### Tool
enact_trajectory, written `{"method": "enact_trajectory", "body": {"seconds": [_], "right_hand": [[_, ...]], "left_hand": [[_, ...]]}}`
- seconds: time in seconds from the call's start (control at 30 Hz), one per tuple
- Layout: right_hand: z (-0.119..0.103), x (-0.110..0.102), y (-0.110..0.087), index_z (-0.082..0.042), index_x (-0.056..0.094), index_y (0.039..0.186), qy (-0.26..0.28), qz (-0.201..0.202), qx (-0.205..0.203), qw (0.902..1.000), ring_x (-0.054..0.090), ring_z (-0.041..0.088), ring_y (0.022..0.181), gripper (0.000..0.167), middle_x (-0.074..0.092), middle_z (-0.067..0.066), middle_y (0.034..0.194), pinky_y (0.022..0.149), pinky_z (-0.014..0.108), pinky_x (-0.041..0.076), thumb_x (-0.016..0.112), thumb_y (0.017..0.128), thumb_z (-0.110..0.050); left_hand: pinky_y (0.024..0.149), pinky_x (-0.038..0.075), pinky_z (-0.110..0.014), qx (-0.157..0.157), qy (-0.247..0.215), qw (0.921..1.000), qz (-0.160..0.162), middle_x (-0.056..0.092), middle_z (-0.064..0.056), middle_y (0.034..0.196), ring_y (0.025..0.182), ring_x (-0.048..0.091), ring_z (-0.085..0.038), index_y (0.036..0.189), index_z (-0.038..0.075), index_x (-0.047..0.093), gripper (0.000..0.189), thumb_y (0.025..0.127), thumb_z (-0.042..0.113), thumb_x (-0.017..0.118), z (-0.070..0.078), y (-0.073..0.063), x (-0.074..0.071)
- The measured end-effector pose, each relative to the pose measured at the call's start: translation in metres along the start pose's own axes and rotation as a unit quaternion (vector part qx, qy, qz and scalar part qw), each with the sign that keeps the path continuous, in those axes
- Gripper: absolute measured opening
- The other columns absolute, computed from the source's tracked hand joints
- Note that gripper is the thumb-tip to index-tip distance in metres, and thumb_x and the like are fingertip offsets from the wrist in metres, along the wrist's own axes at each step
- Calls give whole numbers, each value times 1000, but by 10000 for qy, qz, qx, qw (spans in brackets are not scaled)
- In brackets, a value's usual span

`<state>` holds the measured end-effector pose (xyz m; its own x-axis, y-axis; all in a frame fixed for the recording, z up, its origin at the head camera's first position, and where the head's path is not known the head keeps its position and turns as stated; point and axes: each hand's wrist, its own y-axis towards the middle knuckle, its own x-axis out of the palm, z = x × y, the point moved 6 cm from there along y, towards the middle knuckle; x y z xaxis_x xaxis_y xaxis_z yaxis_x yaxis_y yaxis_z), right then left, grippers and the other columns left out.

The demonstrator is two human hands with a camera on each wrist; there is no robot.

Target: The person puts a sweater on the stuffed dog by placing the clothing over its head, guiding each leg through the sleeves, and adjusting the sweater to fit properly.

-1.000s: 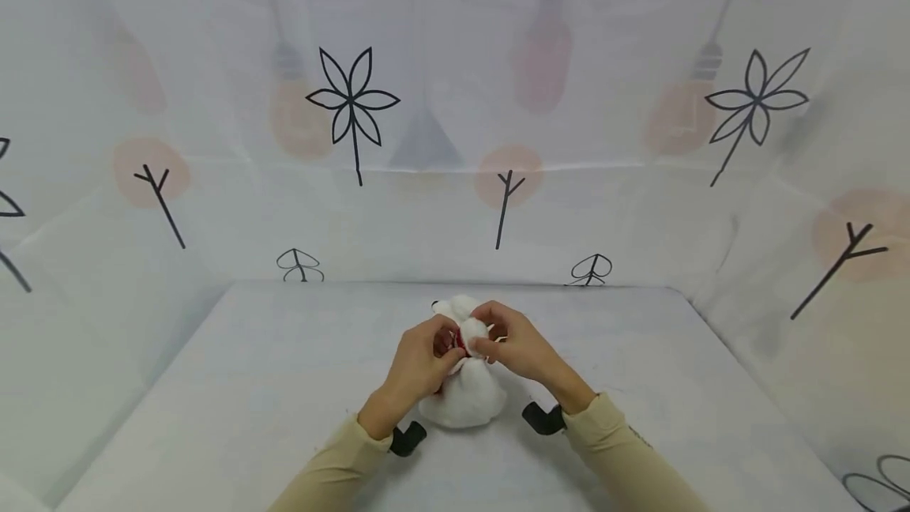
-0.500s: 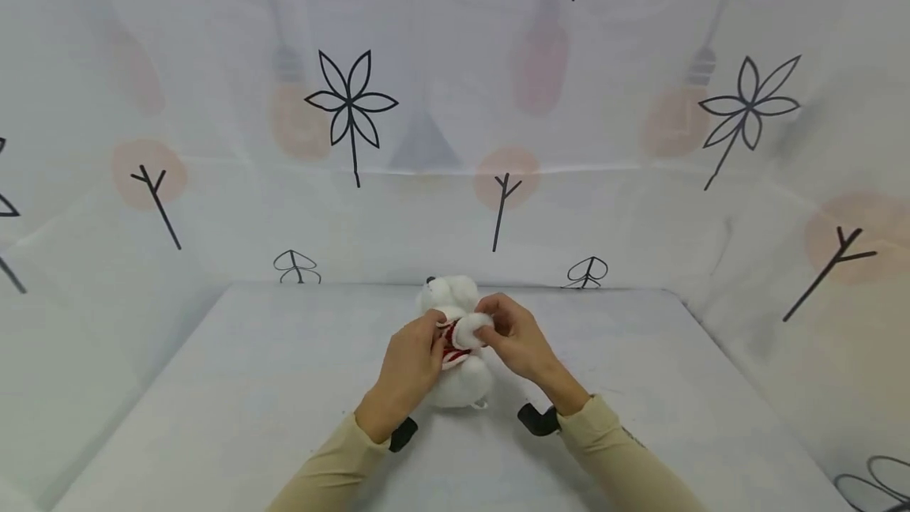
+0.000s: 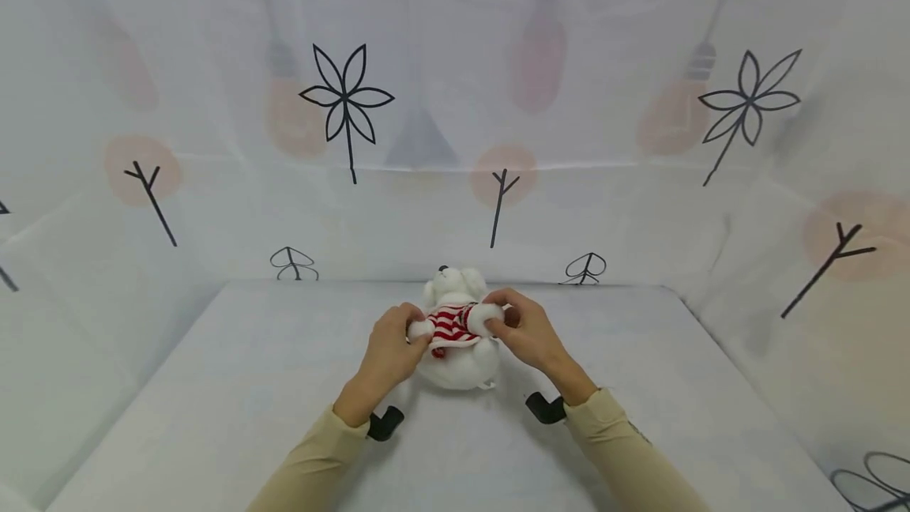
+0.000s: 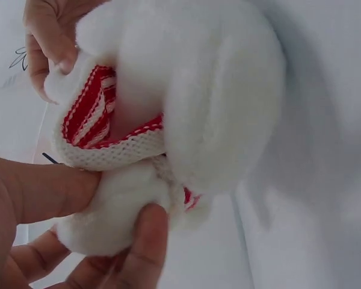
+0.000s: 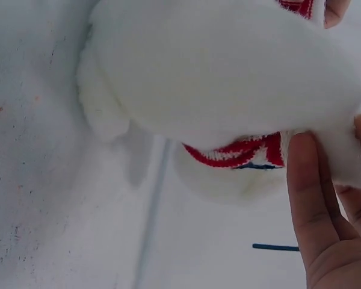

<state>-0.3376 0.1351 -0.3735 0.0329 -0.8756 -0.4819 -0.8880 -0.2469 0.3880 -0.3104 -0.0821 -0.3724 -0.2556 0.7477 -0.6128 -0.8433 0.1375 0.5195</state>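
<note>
A white stuffed animal with a black nose sits on the white table, wearing a red-and-white striped knit sweater. Its head tips back, nose upward. My left hand pinches the toy's white arm on the left side, thumb on one face and fingers on the other. On the opposite side my right hand grips the other arm between thumb and fingers. The sweater's white hem hangs loose over the belly, and its inside shows in the left wrist view. A round plush body fills much of the right wrist view.
A white table surrounds the toy on every side. Fabric walls printed with flowers and twigs enclose its back and sides. Black mounts show under both wrists.
The toy has been turned and tilted so its striped front shows and its head rises. My left hand has shifted left from the sweater's middle onto an arm; my right hand keeps its hold.
</note>
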Motion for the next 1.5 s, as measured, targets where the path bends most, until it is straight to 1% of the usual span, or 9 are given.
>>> {"method": "enact_trajectory", "body": {"seconds": [0.2, 0.33, 0.57, 0.67, 0.8, 0.93, 1.23, 1.37, 1.5], "right_hand": [[-9, -3, -1, -13, 63, 107, -77, 354, -779, 9963, 65, 18, 84, 23, 63, 4, 105, 71, 29, 53, 63, 87, -1], [-13, -3, -2, -8, 62, 106, -69, 369, -1132, 9929, 63, 20, 94, 24, 60, 6, 108, 79, 34, 53, 64, 86, 4], [-8, 12, -4, -17, 60, 95, -717, -741, -993, 9897, 58, 10, 89, 10, 59, -7, 92, 83, 37, 50, 68, 89, -20], [-8, 10, -4, -17, 61, 97, -782, -507, -1024, 9904, 60, 8, 81, 9, 61, -10, 85, 76, 34, 50, 62, 94, -25], [-8, 12, -3, -13, 63, 107, -979, -136, -1340, 9860, 58, 6, 72, 13, 61, -9, 80, 65, 28, 49, 60, 95, -16], [-11, 16, -4, -13, 67, 105, -1346, -32, -1690, 9764, 54, 3, 66, 14, 61, -9, 80, 59, 24, 46, 65, 91, -12], [-20, 21, -8, -17, 64, 95, -1932, -48, -2050, 9595, 54, 16, 87, 15, 52, 1, 97, 70, 35, 49, 73, 84, -13], [-20, 27, -10, -16, 61, 95, -1697, -249, -1996, 9648, 55, 21, 92, 15, 49, 2, 103, 75, 37, 49, 71, 86, -12], [-22, 29, -11, -12, 59, 95, -1616, -186, -2155, 9629, 55, 15, 83, 8, 52, 0, 96, 69, 31, 48, 65, 91, -8]], "left_hand": [[61, 49, -27, 690, -114, 9951, 701, 61, -6, 86, 75, 56, -16, 91, 4, 63, 20, 76, -5, 73, 10, 1, -10], [69, 52, -35, 1154, 169, 9871, 1098, 60, -8, 90, 84, 60, -22, 90, 3, 62, 23, 74, -7, 74, 17, 1, -15], [63, 46, -30, 942, 179, 9943, 464, 55, 1, 78, 71, 52, -13, 81, 10, 60, 13, 81, 5, 73, 7, -2, 0], [59, 45, -27, 1008, 161, 9940, 391, 55, 4, 72, 64, 51, -10, 89, 8, 62, 7, 86, 9, 68, 9, -3, 1], [54, 41, -24, 1047, 172, 9940, 258, 52, 6, 67, 57, 46, -5, 108, 4, 62, 21, 87, 5, 67, 10, -3, 3], [52, 39, -23, 1076, 231, 9939, 114, 48, 4, 69, 58, 42, -7, 105, 6, 66, 22, 84, 3, 69, 8, -4, 6], [90, 47, -43, 1901, 196, 9814, 193, 60, -15, 118, 116, 52, -35, 83, 9, 63, 17, 76, -2, 72, 13, 0, 5], [77, 51, -37, 2214, 172, 9747, 257, 67, -6, 97, 95, 61, -23, 79, 9, 61, 15, 78, -3, 71, 15, 1, 5], [77, 47, -42, 2167, 437, 9741, 481, 64, 0, 82, 80, 60, -18, 82, 10, 62, 13, 81, 2, 72, 16, 1, 3]]}}
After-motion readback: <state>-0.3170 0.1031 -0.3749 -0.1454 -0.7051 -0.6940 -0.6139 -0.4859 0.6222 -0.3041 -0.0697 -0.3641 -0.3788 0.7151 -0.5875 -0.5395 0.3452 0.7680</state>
